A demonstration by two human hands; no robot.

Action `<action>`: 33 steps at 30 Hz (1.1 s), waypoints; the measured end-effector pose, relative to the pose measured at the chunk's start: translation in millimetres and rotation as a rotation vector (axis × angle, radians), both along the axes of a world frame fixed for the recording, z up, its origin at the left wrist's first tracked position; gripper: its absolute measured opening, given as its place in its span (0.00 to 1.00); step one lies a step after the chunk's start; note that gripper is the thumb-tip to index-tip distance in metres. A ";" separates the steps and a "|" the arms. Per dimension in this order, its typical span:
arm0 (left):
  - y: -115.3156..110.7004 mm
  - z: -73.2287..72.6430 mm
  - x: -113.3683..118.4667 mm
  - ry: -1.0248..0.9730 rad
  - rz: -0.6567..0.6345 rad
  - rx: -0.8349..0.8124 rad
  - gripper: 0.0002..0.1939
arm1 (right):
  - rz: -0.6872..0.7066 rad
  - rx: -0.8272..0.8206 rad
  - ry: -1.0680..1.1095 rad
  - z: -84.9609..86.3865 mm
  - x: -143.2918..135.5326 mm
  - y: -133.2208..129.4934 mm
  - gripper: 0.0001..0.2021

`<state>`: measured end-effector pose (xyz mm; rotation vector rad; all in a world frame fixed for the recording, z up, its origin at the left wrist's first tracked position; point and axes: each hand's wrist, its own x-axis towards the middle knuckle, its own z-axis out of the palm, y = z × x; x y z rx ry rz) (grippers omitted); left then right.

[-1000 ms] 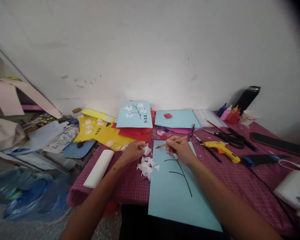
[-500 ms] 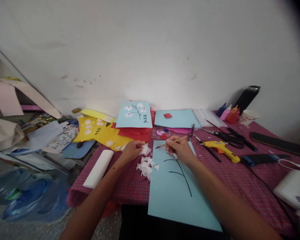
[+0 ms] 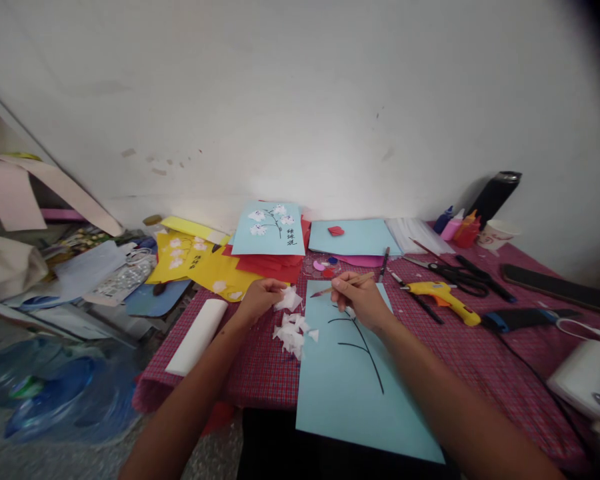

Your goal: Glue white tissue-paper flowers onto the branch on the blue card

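My right hand (image 3: 357,297) is closed around a paintbrush (image 3: 330,289). Its dark reddish tip points left, over the top left of a light blue sheet (image 3: 340,393). Black branch lines (image 3: 366,347) run across that sheet, the top of them partly covered by my hand. Just left of the sheet, my left hand (image 3: 263,299) pinches a piece of white tissue paper (image 3: 290,299). Below it lies a small heap of torn white tissue (image 3: 291,335), its right edge reaching the sheet. A round paint palette (image 3: 307,267) with pink, red and blue paint sits beyond the brush.
A finished blue flower picture (image 3: 269,233) rests on red paper at the back. Yellow pictures (image 3: 180,257) and a white paper roll (image 3: 197,337) are on the left. At right are scissors (image 3: 455,275), a yellow glue gun (image 3: 445,300), paint bottles (image 3: 453,227) and a paper cup (image 3: 497,235).
My left hand has shifted slightly left and toward me, with the tissue piece moving along. My right hand and the brush stay almost where they were.
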<state>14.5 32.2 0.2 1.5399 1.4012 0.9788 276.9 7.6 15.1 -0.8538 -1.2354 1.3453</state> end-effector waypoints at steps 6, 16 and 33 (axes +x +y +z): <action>0.2 -0.4 -0.5 -0.007 0.024 -0.004 0.16 | -0.001 0.036 -0.055 1.4 -0.5 -1.1 0.15; -1.8 0.3 3.6 0.070 -0.029 0.056 0.16 | 0.002 0.098 -0.219 2.7 -8.1 -9.1 0.09; 15.0 30.1 85.1 -0.796 0.135 0.007 0.18 | -0.202 0.109 0.103 10.7 2.5 -0.4 0.09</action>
